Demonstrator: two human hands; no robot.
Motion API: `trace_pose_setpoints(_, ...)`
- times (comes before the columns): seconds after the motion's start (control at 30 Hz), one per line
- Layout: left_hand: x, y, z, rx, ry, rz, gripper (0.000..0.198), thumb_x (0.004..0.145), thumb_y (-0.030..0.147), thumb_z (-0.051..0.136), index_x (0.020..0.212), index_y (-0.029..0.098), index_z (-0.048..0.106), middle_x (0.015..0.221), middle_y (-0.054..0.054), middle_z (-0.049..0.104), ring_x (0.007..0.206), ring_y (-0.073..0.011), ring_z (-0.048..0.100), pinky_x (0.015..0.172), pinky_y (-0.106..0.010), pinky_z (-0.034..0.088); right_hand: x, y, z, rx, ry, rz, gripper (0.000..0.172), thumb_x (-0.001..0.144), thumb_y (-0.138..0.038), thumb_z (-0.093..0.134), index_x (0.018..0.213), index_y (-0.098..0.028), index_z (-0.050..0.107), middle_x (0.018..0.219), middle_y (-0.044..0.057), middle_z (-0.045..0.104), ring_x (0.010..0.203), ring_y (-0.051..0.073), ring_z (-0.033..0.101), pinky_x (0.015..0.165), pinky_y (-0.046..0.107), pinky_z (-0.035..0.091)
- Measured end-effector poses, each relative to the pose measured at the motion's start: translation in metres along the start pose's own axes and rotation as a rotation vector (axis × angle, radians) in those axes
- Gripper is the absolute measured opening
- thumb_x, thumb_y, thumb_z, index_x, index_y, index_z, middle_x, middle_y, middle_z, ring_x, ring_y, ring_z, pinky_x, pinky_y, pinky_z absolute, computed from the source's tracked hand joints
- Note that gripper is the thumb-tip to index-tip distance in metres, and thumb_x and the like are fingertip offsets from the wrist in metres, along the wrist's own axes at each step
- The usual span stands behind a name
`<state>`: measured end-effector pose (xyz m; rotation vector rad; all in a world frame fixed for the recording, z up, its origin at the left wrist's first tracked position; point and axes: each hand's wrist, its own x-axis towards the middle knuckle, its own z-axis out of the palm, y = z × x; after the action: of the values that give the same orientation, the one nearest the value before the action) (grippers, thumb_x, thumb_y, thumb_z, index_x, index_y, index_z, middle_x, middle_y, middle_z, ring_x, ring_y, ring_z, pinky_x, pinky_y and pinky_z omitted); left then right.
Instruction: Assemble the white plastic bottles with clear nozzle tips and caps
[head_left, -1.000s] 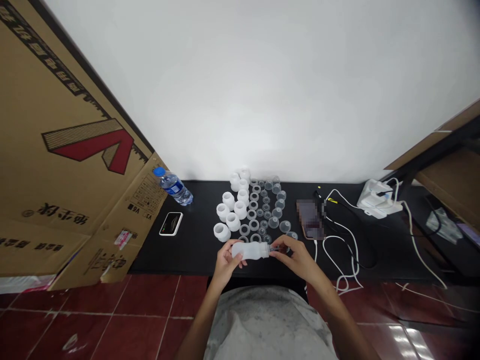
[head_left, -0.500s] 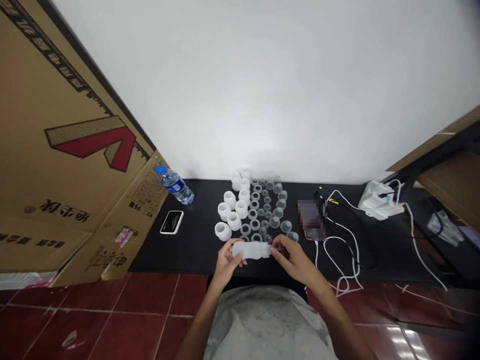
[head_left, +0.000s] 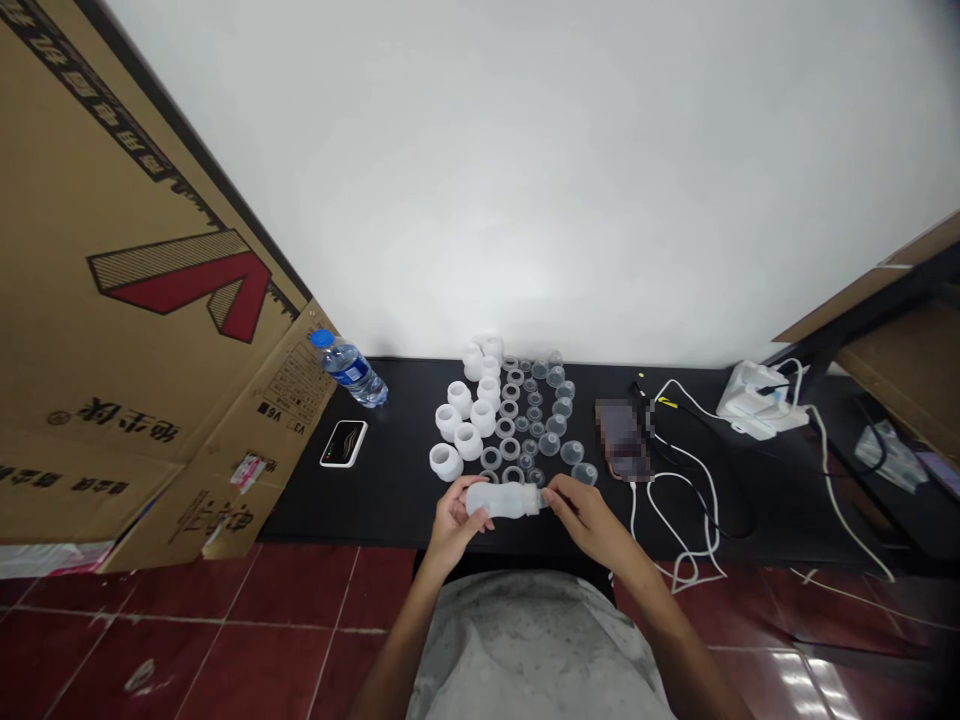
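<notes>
My left hand (head_left: pixel 455 520) is wrapped round the body of a frosted white plastic bottle (head_left: pixel 496 499), which lies sideways above the table's front edge. The bottle's clear neck (head_left: pixel 533 498) points right. At its mouth, my right hand (head_left: pixel 585 515) has thumb and fingers pinched together; whatever small part they hold is hidden. Just beyond the hands stand rows of small parts: round white hollow pieces (head_left: pixel 468 442), flat translucent rings (head_left: pixel 509 449), small clear discs (head_left: pixel 534 414) and clear dome-shaped caps (head_left: pixel 550 443).
On the black table (head_left: pixel 405 480) to the left are a water bottle (head_left: pixel 349 369) and a white-edged device (head_left: pixel 344 444), beside a big carton (head_left: pixel 172 300). To the right lie a phone (head_left: pixel 624 440), looped white cables (head_left: pixel 709 500) and a white power strip (head_left: pixel 757 398).
My right hand has shifted very slightly at the bottle's mouth, showing a little more of the neck. The bottle and my left hand stay nearly in place.
</notes>
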<state>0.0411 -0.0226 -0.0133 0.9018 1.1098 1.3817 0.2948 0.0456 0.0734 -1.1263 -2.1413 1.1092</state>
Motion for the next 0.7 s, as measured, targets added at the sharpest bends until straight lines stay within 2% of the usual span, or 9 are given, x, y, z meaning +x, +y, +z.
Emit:
trace_pose_setpoints(0.17, -0.003, 0.01, 0.004, 0.004, -0.002, 0.001, 0.056, 0.081, 0.041, 0.091, 0.126, 0.018, 0.067, 0.101, -0.007, 0.077, 0.069, -0.015, 0.073, 0.061, -0.023, 0.059, 0.002, 0.007, 0.004, -0.018, 0.024, 0.01, 0.046, 0.116, -0.043, 0.042, 0.076, -0.022, 0.05, 0.072, -0.002, 0.055, 0.066, 0.016, 0.052, 0.068, 0.031, 0.037)
trace_pose_setpoints(0.27, -0.003, 0.011, 0.005, 0.025, 0.005, 0.044, 0.055, 0.078, 0.036, 0.093, 0.125, 0.019, 0.07, 0.116, -0.012, 0.078, 0.096, -0.0241, 0.078, 0.08, -0.031, 0.064, 0.002, 0.01, 0.007, -0.007, 0.05, 0.014, 0.047, 0.116, -0.043, 0.042, 0.073, -0.023, 0.046, 0.07, -0.002, 0.052, 0.063, 0.015, 0.049, 0.065, 0.03, 0.035)
trace_pose_setpoints(0.37, -0.001, 0.008, 0.006, 0.031, -0.002, 0.083, 0.056, 0.078, 0.035, 0.094, 0.126, 0.018, 0.071, 0.128, -0.017, 0.076, 0.115, -0.03, 0.075, 0.097, -0.038, 0.062, 0.003, 0.012, 0.008, 0.016, 0.072, 0.024, 0.049, 0.116, -0.045, 0.042, 0.072, -0.023, 0.044, 0.067, -0.003, 0.05, 0.06, 0.015, 0.047, 0.063, 0.03, 0.033)
trace_pose_setpoints(0.5, 0.0, 0.004, 0.007, 0.02, 0.01, 0.075, 0.057, 0.08, 0.036, 0.092, 0.13, 0.018, 0.071, 0.126, -0.016, 0.077, 0.112, -0.0285, 0.076, 0.097, -0.038, 0.062, 0.003, 0.011, 0.007, 0.033, 0.082, 0.035, 0.05, 0.115, -0.046, 0.043, 0.071, -0.023, 0.046, 0.065, -0.003, 0.049, 0.06, 0.014, 0.048, 0.063, 0.03, 0.034)
trace_pose_setpoints(0.63, -0.001, 0.007, 0.007, 0.006, 0.025, 0.034, 0.057, 0.081, 0.038, 0.091, 0.131, 0.019, 0.071, 0.123, -0.014, 0.077, 0.105, -0.0273, 0.077, 0.09, -0.037, 0.064, 0.002, 0.005, 0.004, 0.064, 0.065, 0.038, 0.039, 0.113, -0.047, 0.05, 0.084, -0.022, 0.058, 0.074, -0.002, 0.058, 0.068, 0.016, 0.053, 0.066, 0.028, 0.038)
trace_pose_setpoints(0.7, -0.002, 0.008, 0.007, 0.008, 0.019, 0.028, 0.056, 0.081, 0.039, 0.091, 0.13, 0.019, 0.071, 0.122, -0.014, 0.077, 0.103, -0.0275, 0.077, 0.089, -0.038, 0.065, 0.001, 0.003, 0.003, 0.069, 0.047, 0.028, 0.037, 0.114, -0.047, 0.049, 0.088, -0.022, 0.059, 0.078, -0.002, 0.06, 0.071, 0.016, 0.055, 0.068, 0.028, 0.04)
